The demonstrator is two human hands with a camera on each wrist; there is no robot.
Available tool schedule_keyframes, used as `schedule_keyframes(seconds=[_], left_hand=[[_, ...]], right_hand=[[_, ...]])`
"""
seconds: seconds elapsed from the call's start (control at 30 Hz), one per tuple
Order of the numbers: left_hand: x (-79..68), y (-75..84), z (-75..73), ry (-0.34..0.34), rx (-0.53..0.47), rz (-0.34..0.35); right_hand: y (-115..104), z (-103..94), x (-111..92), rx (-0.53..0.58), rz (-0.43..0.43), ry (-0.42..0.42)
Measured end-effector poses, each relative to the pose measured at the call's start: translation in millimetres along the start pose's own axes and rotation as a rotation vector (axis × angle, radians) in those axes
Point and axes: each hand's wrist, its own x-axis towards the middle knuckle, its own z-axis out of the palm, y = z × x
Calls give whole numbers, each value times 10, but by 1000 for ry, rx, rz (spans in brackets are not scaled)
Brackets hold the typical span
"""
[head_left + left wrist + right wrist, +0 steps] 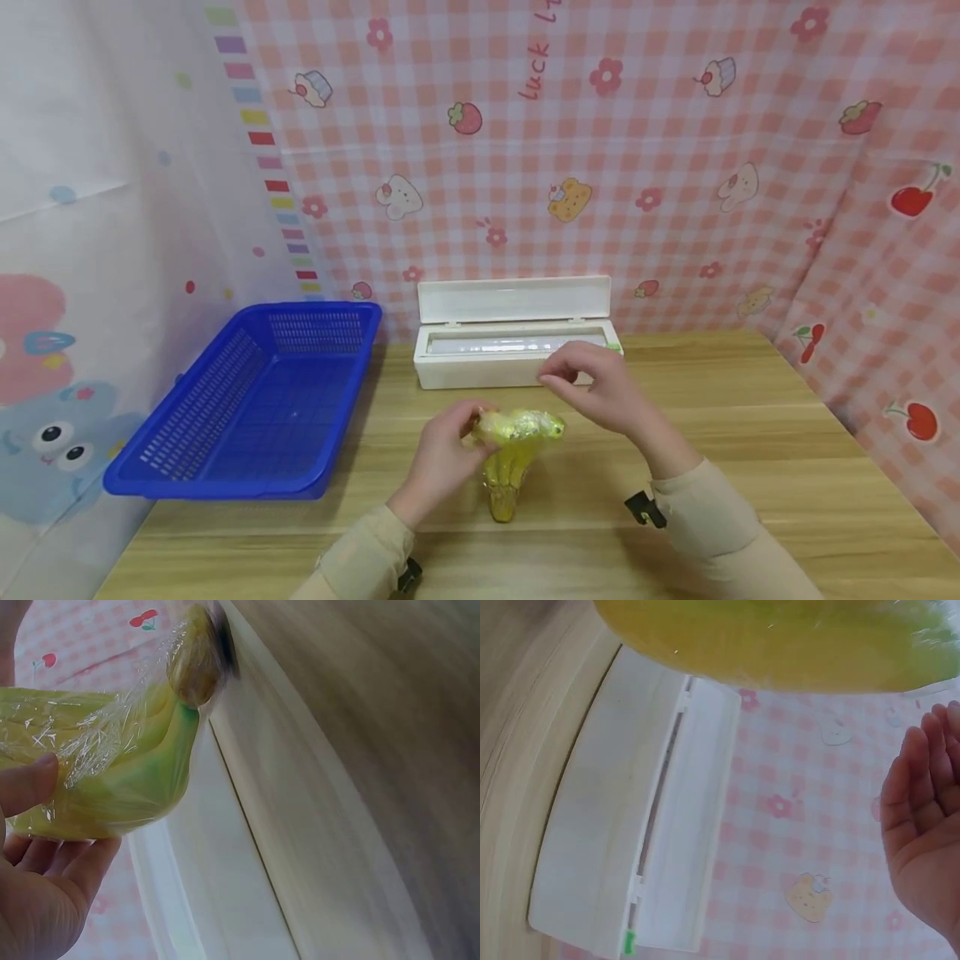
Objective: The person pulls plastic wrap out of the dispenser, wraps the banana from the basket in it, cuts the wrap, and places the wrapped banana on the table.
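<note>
A bunch of yellow-green bananas (pixel 510 450), wrapped in clear plastic film (pixel 97 742), is held up near the middle of the table. My left hand (pixel 448 454) grips its left side, thumb on the near face and fingers beneath, as the left wrist view shows. The brown stem end (pixel 195 667) points toward me and down. My right hand (pixel 596 387) is raised to the right of the bananas, apart from them, with nothing in it. In the right wrist view its fingers (pixel 922 780) are gently bent, and the bananas cross the top of that view.
Behind the bananas stands a long white cling-film box (pixel 517 367), its lid (pixel 513 300) raised and a film roll inside. A blue plastic basket (pixel 330 467) sits at the left of the wooden table (pixel 720 392). Checkered cloth (pixel 487 192) hangs behind the table.
</note>
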Motion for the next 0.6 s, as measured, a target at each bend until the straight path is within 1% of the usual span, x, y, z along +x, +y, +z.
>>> schedule_keyframes(seconds=[0.07,0.17,0.23,0.3,0.37,0.43,0.6], left_hand=[[6,-5,-1,11,-18,-26],[12,-16,-6,32,-25,-54],[15,-28,-7,45,-28,-68],[14,-37,-7,53,-34,-72],[13,-46,-7,60,-43,-74],[12,-49,-9,63,-56,-75],[8,-65,-11,65,-75,-77]], right_hand=[[-28,-26,-23,-14,-101,6],[-87,-30,-45,-58,-220,-7],[-125,-14,-59,-104,-288,-10],[-153,16,-81,-147,-337,-16],[-172,50,-109,-189,-357,-27],[-179,84,-140,-223,-357,-46],[-179,146,-206,-257,-292,-92]])
